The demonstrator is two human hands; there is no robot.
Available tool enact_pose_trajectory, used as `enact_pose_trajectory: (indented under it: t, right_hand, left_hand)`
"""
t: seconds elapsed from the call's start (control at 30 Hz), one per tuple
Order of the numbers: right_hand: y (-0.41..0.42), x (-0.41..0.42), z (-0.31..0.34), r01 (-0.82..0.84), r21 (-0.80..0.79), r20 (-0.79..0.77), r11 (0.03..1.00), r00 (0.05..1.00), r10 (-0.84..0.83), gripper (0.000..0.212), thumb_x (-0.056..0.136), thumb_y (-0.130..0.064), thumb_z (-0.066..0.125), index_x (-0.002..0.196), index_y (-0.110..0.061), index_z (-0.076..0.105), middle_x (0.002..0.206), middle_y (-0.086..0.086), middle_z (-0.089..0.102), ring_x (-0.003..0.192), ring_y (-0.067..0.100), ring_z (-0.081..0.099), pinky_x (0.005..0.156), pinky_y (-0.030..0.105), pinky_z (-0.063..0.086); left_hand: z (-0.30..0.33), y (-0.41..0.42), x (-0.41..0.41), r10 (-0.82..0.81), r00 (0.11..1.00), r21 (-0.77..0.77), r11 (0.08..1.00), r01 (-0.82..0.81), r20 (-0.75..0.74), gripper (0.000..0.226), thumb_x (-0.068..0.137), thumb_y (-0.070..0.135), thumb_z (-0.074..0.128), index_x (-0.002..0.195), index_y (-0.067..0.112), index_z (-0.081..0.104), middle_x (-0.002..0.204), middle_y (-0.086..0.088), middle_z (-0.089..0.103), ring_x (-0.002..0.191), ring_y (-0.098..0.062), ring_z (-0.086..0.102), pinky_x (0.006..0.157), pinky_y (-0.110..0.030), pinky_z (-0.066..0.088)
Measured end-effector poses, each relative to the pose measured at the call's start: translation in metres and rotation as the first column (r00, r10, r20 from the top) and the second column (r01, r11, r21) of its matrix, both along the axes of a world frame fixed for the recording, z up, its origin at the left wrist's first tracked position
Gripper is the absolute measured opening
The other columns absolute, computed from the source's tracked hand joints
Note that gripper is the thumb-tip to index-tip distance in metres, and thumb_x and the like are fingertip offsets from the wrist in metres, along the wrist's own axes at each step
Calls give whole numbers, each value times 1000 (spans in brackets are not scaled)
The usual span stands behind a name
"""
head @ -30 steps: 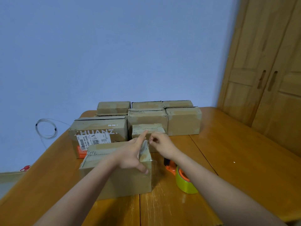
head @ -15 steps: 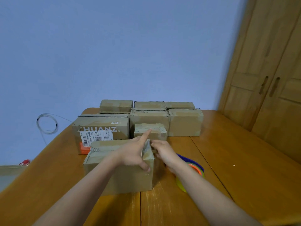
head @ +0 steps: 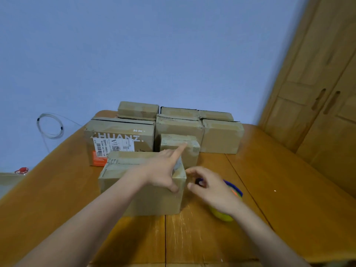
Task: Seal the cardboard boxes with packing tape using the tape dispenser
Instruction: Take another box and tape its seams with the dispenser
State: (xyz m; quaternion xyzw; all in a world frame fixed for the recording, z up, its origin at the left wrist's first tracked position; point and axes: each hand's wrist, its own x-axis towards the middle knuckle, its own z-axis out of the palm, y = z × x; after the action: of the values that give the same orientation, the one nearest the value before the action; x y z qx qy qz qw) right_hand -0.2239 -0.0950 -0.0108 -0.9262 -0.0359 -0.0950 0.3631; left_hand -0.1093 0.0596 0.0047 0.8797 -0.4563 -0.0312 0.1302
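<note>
Right hand point(head: 210, 186) dropped from box point(head: 142, 189) top to tape dispenser point(head: 228, 205) lower right, fingers curling on it. Left hand point(head: 163, 170) flat, pinning tape end mid-frame. Next pull imminent.

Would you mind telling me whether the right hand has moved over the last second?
Yes. The right hand has dropped from the near box's top right corner, down beside its right wall, toward the tape dispenser.

You can read "HUANZ." in pale capitals on the front of the large brown cardboard box point(head: 123, 135), above its white shipping label point(head: 112, 147), whose barcode and small print stay illegible.
</note>
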Motion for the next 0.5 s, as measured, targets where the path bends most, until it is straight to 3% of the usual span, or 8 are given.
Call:
enact_pose_trajectory:
  t: [0.13, 0.3, 0.4, 0.5]
  right_hand:
    - [3, 5, -22, 46, -92, 110, 995, 993, -35, 35, 87, -30, 67, 119, -24, 55, 116, -15, 57, 110, -2, 49, 95, 17, 42]
    - [0, 17, -30, 87, -255, 254, 963, 967, -20, 21, 86, -38, 66, 93, -20, 57, 93, -9, 59, 88, 7, 54, 76, 28, 49]
    - [-5, 23, -31, 25, -224, 315, 974, 948, 48, 31, 83, -50, 58, 78, -19, 58, 79, -7, 61, 78, 10, 56, 67, 36, 49]
    - [-9, 27, -34, -86, -45, 312, 995, 945, 96, 32, 82, -47, 54, 72, -18, 60, 78, -6, 60, 78, 9, 56, 69, 31, 48]
  left_hand:
    - [-4, -2, 2, -16, 992, 90, 996, 5, 127, 138, 64, 49, 79, 144, 30, -32, 161, -11, 6, 148, -25, 7, 120, -38, 15]
    - [-3, -4, -3, -31, 981, 134, 991, 5, 194, 134, 69, 50, 77, 144, 30, -32, 160, -18, 3, 148, -27, 3, 118, -34, 8]
    - [-3, -3, -2, -31, 984, 118, 993, 10, 173, 135, 69, 52, 78, 142, 31, -34, 161, -16, 1, 149, -25, 1, 118, -33, 5]
    - [-3, -2, -3, -37, 988, 105, 994, 21, 151, 136, 69, 51, 79, 141, 32, -35, 161, -13, 1, 149, -23, 0, 118, -32, 3]
